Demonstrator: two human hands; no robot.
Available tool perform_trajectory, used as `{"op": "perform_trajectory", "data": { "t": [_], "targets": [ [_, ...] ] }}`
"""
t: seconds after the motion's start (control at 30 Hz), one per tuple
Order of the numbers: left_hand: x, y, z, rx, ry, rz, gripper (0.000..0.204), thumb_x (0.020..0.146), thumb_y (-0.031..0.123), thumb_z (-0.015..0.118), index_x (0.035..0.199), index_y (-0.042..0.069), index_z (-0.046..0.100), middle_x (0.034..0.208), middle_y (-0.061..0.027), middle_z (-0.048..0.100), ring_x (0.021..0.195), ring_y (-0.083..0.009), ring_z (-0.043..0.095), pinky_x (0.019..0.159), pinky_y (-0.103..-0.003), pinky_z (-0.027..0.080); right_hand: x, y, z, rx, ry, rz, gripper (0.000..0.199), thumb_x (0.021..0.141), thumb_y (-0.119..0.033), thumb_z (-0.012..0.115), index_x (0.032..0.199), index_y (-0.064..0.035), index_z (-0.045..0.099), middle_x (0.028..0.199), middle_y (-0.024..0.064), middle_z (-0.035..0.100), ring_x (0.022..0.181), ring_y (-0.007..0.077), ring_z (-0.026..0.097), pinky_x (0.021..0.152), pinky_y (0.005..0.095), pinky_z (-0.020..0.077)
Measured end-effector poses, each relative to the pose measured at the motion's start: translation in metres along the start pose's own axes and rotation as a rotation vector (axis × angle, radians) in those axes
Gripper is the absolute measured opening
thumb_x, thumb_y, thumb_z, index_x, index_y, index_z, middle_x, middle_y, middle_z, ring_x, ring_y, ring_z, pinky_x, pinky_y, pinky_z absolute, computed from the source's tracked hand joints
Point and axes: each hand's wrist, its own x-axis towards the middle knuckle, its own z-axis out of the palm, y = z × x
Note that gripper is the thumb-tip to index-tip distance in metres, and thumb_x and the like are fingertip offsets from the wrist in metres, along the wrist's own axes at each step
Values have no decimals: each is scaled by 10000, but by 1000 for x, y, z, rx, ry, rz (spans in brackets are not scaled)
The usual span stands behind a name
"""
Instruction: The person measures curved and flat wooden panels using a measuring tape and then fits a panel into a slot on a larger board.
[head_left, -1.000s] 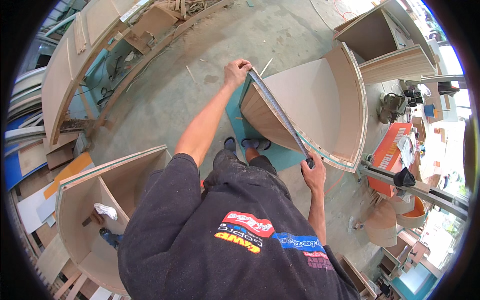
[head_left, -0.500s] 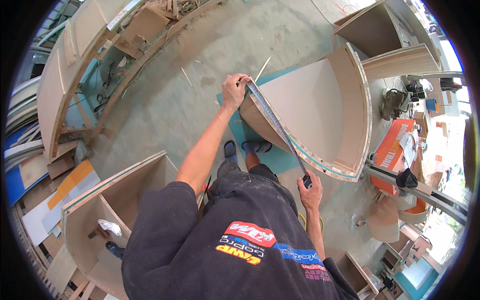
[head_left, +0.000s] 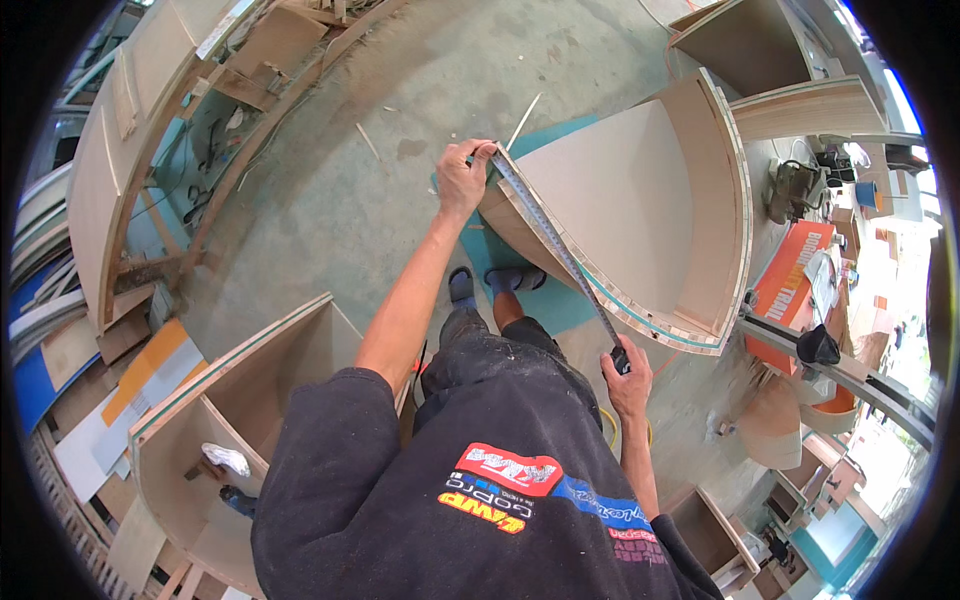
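A tape measure (head_left: 548, 233) is stretched along the upper edge of a curved wooden cabinet frame (head_left: 735, 160). My left hand (head_left: 463, 178) pinches the tape's free end at the cabinet's far left corner. Nearer to me on the right, my right hand (head_left: 630, 378) is closed round the dark tape case, most of which its fingers hide. The blade runs slantwise between both hands, over the frame's pale rim with its teal strip. Beneath the cabinet lies a teal sheet (head_left: 482, 262) on the floor.
A second open wooden cabinet (head_left: 230, 365) stands at my lower left. Another large curved one (head_left: 160, 90) is at the upper left. A box-shaped cabinet (head_left: 750, 50) sits at the far right, near a metal rail (head_left: 860, 383). Thin wood strips (head_left: 524, 120) lie on the floor.
The view has shifted slightly. My right hand and the tape case sit marginally further right, while both hands keep their hold and the tape stays stretched along the cabinet edge.
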Motion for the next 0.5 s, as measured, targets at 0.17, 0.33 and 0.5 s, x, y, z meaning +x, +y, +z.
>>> {"op": "perform_trajectory", "data": {
  "t": [0.17, 0.33, 0.5],
  "targets": [
    [-2, 2, 2, -26, 18, -38, 381, 927, 459, 688, 943, 87, 768, 844, -80, 725, 818, -265, 641, 733, -380, 507, -3, -1, 0, -12, 23, 3, 402, 824, -234, 759, 1200, -113, 688, 904, 110, 624, 849, 286, 631, 783, 410, 502],
    [-1, 4, 2, -39, -1, -59, 375, 926, 451, 695, 939, 83, 769, 854, -71, 730, 818, -257, 639, 740, -374, 505, -1, 4, 1, 7, 19, 35, 401, 817, -234, 761, 1193, -114, 688, 911, 112, 627, 883, 299, 631, 809, 414, 498],
    [0, -2, -3, 33, -34, -32, 369, 935, 448, 698, 989, 91, 774, 852, -74, 719, 781, -225, 633, 710, -344, 496, 2, 4, 4, 0, 19, 17, 414, 829, -212, 753, 1205, -55, 678, 934, 113, 650, 842, 261, 636, 797, 370, 498]
  ]
}}
